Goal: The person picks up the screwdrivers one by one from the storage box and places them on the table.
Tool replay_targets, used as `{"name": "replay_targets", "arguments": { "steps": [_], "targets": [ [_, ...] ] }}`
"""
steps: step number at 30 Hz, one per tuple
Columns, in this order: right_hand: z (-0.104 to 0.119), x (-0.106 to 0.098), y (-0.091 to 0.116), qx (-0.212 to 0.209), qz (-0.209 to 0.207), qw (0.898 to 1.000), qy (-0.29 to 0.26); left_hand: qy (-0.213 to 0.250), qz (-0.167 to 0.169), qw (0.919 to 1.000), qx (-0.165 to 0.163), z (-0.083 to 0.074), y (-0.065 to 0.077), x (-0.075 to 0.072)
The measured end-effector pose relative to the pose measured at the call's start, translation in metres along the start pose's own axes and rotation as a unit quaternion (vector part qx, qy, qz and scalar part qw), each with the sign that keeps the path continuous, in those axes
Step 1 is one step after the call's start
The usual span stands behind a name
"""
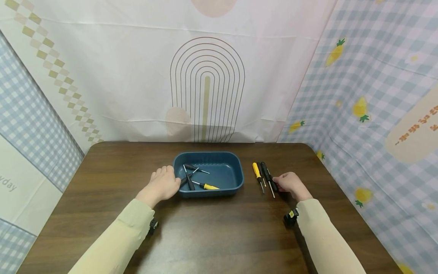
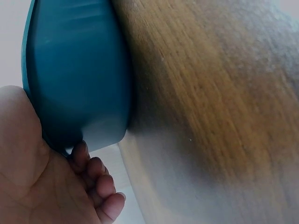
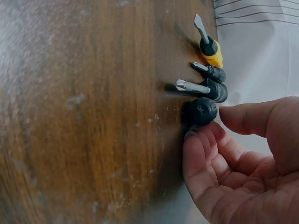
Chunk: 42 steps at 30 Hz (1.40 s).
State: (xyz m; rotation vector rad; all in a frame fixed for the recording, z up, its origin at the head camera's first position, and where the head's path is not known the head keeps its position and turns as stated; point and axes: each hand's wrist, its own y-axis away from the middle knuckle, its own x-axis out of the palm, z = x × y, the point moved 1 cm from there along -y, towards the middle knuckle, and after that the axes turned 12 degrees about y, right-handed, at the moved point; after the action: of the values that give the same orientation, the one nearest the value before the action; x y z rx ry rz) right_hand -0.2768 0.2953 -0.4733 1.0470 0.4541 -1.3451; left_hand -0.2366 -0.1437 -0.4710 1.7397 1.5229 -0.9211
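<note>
My left hand [image 1: 162,183] grips the left rim of a blue plastic bin [image 1: 236,167], fingers curled at its outer wall in the left wrist view. In the bin lie several black-handled screwdrivers [image 1: 189,182] and a yellow-handled screwdriver [image 1: 208,187]. To the right of the bin my right hand [image 1: 289,183] pinches a black screwdriver handle [image 3: 202,112], thumb on one side and fingertips on the other, low over the table. Beside it lie a long black screwdriver [image 3: 215,91], a small black screwdriver [image 3: 216,73] and a yellow-and-black screwdriver [image 3: 214,58].
The brown wooden table [image 1: 219,236] extends in front of the bin and to both sides. A white patterned cloth [image 1: 137,76] hangs behind it, and a checked cloth [image 1: 369,95] with pineapples hangs at the right.
</note>
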Motion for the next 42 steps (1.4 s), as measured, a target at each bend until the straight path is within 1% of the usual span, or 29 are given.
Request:
{"name": "replay_targets", "arguments": {
  "steps": [3,11,14,17,20,24,30,33,37,40,42],
  "targets": [
    [0.001,0.000,0.000,0.003,-0.001,1.000,-0.004,-0.002,-0.005,1.0000,0.004,0.000,0.000,0.000],
    [0.002,-0.001,0.003,0.009,-0.003,1.000,-0.021,0.001,-0.003,1.0000,0.002,0.000,0.000,0.001],
    [0.002,-0.003,0.004,0.000,-0.005,1.000,-0.018,0.003,-0.001,1.0000,0.003,-0.001,0.001,0.001],
    [0.004,-0.008,0.005,-0.011,-0.021,1.000,-0.005,0.003,0.002,1.0000,0.005,-0.003,0.001,0.002],
    [0.009,-0.014,0.008,-0.035,-0.054,0.997,0.033,0.002,0.004,1.0000,0.003,-0.003,0.002,0.002],
    [0.030,-0.018,0.016,-0.078,-0.098,0.990,0.069,0.002,0.001,1.0000,0.002,-0.004,0.002,0.002],
    [0.076,-0.013,0.031,-0.154,-0.135,0.976,0.067,0.004,0.003,1.0000,-0.002,-0.004,0.002,0.003],
    [0.099,-0.007,0.038,-0.185,-0.140,0.971,0.059,0.006,0.005,1.0000,-0.004,-0.004,0.002,0.003],
    [0.125,0.009,0.044,-0.223,-0.136,0.964,0.048,0.005,0.004,1.0000,-0.005,-0.004,0.003,0.004],
    [0.140,0.024,0.049,-0.243,-0.120,0.961,0.046,0.004,0.004,1.0000,-0.007,-0.005,0.003,0.004],
    [0.148,0.035,0.051,-0.249,-0.102,0.962,0.046,0.003,0.004,1.0000,-0.007,-0.005,0.004,0.003]
  ]
}}
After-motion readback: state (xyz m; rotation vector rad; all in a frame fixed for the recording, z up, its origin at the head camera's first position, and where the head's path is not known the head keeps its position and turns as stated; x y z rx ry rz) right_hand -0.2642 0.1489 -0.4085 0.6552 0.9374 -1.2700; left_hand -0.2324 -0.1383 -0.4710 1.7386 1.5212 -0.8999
